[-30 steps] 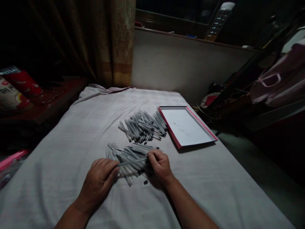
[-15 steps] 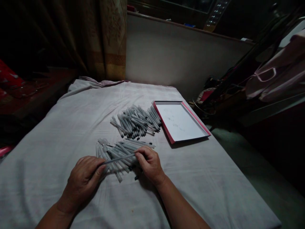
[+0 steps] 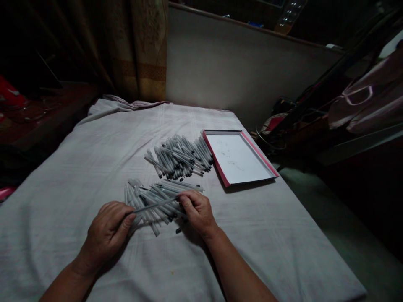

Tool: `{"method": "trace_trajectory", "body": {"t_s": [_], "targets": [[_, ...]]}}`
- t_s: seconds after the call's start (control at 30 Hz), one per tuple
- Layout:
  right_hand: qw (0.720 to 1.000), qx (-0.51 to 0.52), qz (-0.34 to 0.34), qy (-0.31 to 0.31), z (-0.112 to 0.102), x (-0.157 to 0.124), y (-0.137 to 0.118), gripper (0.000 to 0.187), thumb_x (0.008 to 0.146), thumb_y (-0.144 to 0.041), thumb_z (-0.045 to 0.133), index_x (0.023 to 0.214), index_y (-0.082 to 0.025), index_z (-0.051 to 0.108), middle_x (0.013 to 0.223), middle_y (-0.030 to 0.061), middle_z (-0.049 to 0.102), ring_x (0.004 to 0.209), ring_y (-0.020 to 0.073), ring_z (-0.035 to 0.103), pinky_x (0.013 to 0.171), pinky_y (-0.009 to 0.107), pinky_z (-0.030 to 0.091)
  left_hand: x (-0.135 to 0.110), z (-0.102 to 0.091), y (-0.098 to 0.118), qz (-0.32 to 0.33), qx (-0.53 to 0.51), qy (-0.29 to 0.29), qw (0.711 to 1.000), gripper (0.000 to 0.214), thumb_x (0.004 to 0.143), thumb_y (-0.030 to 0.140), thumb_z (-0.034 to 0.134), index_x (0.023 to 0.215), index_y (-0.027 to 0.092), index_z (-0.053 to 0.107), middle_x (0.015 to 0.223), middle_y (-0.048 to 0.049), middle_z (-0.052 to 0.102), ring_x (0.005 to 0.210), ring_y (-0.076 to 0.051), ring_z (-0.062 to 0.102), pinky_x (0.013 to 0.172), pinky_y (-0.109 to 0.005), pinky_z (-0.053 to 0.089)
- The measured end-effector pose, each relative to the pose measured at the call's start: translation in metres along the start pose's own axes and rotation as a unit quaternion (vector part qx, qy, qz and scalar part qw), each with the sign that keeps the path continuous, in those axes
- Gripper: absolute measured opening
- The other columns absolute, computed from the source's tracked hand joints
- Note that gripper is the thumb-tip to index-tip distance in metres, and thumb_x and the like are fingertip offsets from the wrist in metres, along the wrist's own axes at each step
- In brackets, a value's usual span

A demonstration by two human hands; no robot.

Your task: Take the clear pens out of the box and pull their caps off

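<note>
My left hand (image 3: 110,228) pinches one end of a slim grey pen (image 3: 157,204), and my right hand (image 3: 198,212) pinches the other end. The pen is stretched between both hands, just above a loose pile of clear pens (image 3: 159,212). A small black cap (image 3: 178,230) lies on the cloth by my right hand. Farther back sits a second, larger pile of clear pens with black ends (image 3: 178,157). To its right is a shallow open box lid (image 3: 241,157) with red sides and a white inside that has faint dark marks.
A pale checked cloth (image 3: 94,167) covers the table. A patterned curtain (image 3: 149,63) hangs behind at the left, beside a light panel (image 3: 220,58). Pinkish cloth (image 3: 362,100) hangs at the right, past the table's edge. A red item (image 3: 11,94) is at the far left.
My view has shifted slightly. Both hands still hold the pen by its ends in nearly the same place above the near pile.
</note>
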State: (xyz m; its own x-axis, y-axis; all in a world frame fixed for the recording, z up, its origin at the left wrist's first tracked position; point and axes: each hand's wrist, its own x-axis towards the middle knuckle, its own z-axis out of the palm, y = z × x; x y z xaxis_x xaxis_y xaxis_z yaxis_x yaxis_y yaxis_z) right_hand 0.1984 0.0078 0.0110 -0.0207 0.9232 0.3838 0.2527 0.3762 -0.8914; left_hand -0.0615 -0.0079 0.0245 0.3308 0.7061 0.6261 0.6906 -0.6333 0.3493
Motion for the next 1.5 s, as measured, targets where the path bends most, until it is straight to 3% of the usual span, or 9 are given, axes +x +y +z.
{"method": "trace_trajectory", "body": {"t_s": [0.13,0.37,0.57,0.77,0.97,1.2,1.33,1.5], "targets": [[1.000,-0.018,-0.010,-0.016,-0.003,0.003,-0.003,0.021,0.091,-0.027,0.061,0.076,-0.021,0.075,0.074,0.0035,0.074,0.072,0.0177,0.069,0.072,0.029,0.054,0.000,0.001,0.000,0.003,0.004,-0.012,1.000,0.011,0.094,0.027,0.054,0.090,0.023,0.063,0.073,-0.0002,0.068,0.069,-0.018,0.064,0.074,-0.033,0.049],[1.000,-0.007,0.011,-0.025,-0.007,0.003,-0.006,0.018,0.085,-0.023,0.063,0.096,-0.022,0.077,0.089,0.0052,0.077,0.083,0.0199,0.071,0.078,0.032,0.056,0.001,0.003,0.001,0.000,0.001,-0.013,1.000,0.014,0.096,0.024,0.051,0.086,0.022,0.062,0.073,-0.0012,0.067,0.070,-0.018,0.063,0.073,-0.033,0.048],[0.999,0.012,0.047,0.008,-0.005,0.003,-0.004,0.012,0.082,-0.022,0.065,0.083,-0.022,0.077,0.081,0.0046,0.076,0.076,0.0204,0.071,0.072,0.032,0.055,0.004,0.005,0.003,0.005,-0.004,-0.012,1.000,0.012,0.096,0.021,0.053,0.088,0.021,0.062,0.073,-0.0007,0.066,0.071,-0.017,0.061,0.075,-0.032,0.047],[0.998,0.045,0.046,0.003,-0.008,0.005,-0.010,0.011,0.080,-0.021,0.065,0.081,-0.023,0.076,0.081,0.0038,0.075,0.079,0.0198,0.070,0.074,0.033,0.056,0.005,0.002,-0.001,0.014,-0.019,-0.026,0.999,0.019,0.095,0.018,0.050,0.080,0.021,0.061,0.070,-0.0004,0.066,0.069,-0.017,0.061,0.077,-0.033,0.046],[0.995,0.042,0.088,-0.010,-0.006,0.002,-0.008,0.012,0.084,-0.030,0.067,0.084,-0.023,0.076,0.079,0.0037,0.076,0.071,0.0190,0.070,0.065,0.031,0.056,0.006,0.001,0.000,0.008,-0.006,-0.044,0.999,0.019,0.096,0.021,0.049,0.080,0.022,0.061,0.068,-0.0001,0.063,0.068,-0.017,0.059,0.078,-0.035,0.045],[0.998,0.054,0.038,0.021,-0.013,0.006,-0.009,0.010,0.082,-0.019,0.064,0.079,-0.023,0.074,0.083,0.0040,0.074,0.082,0.0196,0.071,0.077,0.032,0.057,0.007,0.000,-0.003,-0.017,-0.009,-0.046,0.999,0.023,0.096,0.024,0.046,0.077,0.023,0.061,0.067,-0.0004,0.065,0.066,-0.018,0.060,0.081,-0.037,0.046],[0.999,-0.007,0.040,0.022,-0.016,0.007,-0.006,0.010,0.084,-0.020,0.065,0.084,-0.023,0.075,0.083,0.0041,0.075,0.077,0.0189,0.069,0.071,0.031,0.054,0.008,-0.003,-0.007,-0.002,-0.009,-0.015,1.000,0.018,0.095,0.021,0.050,0.080,0.023,0.060,0.067,0.0014,0.064,0.066,-0.017,0.060,0.081,-0.036,0.046],[0.987,-0.151,-0.039,-0.040,-0.012,0.003,-0.004,0.011,0.088,-0.022,0.066,0.084,-0.025,0.076,0.085,0.0059,0.077,0.084,0.0228,0.068,0.081,0.038,0.051,0.007,-0.001,-0.007,0.002,-0.003,-0.013,1.000,0.011,0.094,0.022,0.053,0.088,0.023,0.063,0.074,0.0005,0.068,0.072,-0.018,0.063,0.082,-0.036,0.046]]}}
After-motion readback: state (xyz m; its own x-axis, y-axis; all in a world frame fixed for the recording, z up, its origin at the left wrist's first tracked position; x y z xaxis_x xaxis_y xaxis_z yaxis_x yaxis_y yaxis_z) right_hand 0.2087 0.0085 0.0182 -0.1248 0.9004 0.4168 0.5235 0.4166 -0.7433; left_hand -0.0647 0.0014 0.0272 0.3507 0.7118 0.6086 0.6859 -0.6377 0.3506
